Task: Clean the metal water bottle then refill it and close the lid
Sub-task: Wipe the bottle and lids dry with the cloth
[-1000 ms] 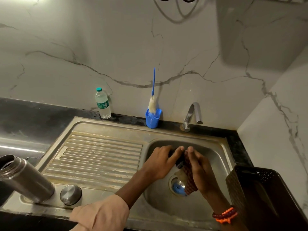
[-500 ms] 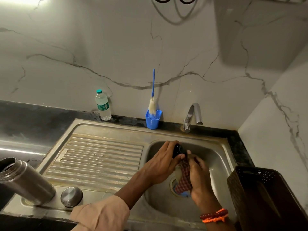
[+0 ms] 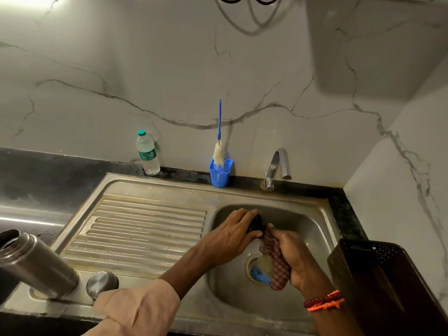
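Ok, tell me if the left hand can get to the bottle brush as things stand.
Probably yes, once freed: the left hand grips a dark object, but the bottle brush stands unobstructed in its blue holder behind the sink.

metal bottle [image 3: 36,265] left of lid [image 3: 101,284] | hands [image 3: 261,241] in basin [image 3: 312,221] (right) | tap [image 3: 276,168] behind

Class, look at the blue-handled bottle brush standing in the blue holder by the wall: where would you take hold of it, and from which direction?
Probably pinch the thin blue handle of the bottle brush from above: it stands upright and free, while its white bristles sit down inside the blue plastic holder.
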